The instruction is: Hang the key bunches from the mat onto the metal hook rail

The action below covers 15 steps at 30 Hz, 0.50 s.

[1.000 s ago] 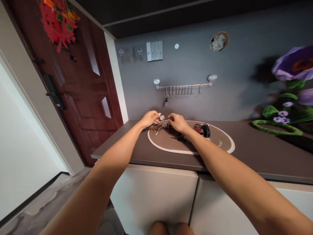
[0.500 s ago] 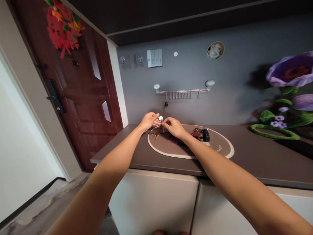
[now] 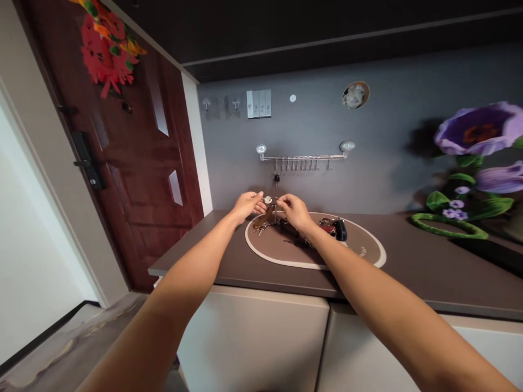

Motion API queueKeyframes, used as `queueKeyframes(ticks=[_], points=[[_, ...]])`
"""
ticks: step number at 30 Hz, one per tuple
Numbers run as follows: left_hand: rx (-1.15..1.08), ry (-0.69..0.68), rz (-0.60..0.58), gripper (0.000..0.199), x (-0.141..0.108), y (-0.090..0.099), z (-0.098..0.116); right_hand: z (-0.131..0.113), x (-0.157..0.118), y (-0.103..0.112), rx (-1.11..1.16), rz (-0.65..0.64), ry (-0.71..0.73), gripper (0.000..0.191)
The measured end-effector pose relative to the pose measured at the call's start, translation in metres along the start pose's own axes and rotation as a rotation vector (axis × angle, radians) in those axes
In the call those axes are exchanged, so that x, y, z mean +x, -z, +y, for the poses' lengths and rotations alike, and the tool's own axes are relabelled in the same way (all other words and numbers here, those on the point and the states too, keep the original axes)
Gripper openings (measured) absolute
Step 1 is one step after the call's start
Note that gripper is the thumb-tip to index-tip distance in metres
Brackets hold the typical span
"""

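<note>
My left hand (image 3: 247, 207) pinches a silver key (image 3: 267, 200) between thumb and fingers above the mat's left part. Close on its right, my right hand (image 3: 293, 210) is closed on a thin metal key ring (image 3: 275, 200). A brown strap-like piece (image 3: 262, 219) and more keys (image 3: 261, 230) hang or lie just below the hands; whether they touch the mat I cannot tell. On the brown oval mat (image 3: 281, 256), a bunch with a dark blue fob (image 3: 340, 230) and a red piece lies beyond my right forearm.
A clear hook rail (image 3: 304, 158) on the grey wall carries a small black item (image 3: 277, 178). Purple plush flowers (image 3: 474, 130) stand at the right of the counter (image 3: 425, 267). The dark red door (image 3: 151, 158) is at left.
The two hands have moved slightly apart, and the ring now shows between them. The silver key is turned differently. The view has shifted a little.
</note>
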<state>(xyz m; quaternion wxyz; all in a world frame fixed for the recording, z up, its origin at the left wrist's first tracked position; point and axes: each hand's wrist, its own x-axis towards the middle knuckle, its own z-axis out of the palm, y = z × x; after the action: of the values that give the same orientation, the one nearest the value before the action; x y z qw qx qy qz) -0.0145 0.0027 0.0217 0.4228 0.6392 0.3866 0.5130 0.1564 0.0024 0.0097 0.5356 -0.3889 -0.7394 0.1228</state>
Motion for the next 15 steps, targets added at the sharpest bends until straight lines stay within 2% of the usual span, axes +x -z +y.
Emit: queueKeyframes(ticks=[9,15], points=[[0.063,-0.019,-0.1,0.031,0.0026,-0.0043,-0.0087,0.0058,0.0068,0.0031,0.254,0.053,-0.089,0.019],[0.173,-0.051,-0.151,0.026,-0.0014,-0.01,-0.006,0.0052,0.0081,0.0052,0.322,0.055,-0.125,0.022]])
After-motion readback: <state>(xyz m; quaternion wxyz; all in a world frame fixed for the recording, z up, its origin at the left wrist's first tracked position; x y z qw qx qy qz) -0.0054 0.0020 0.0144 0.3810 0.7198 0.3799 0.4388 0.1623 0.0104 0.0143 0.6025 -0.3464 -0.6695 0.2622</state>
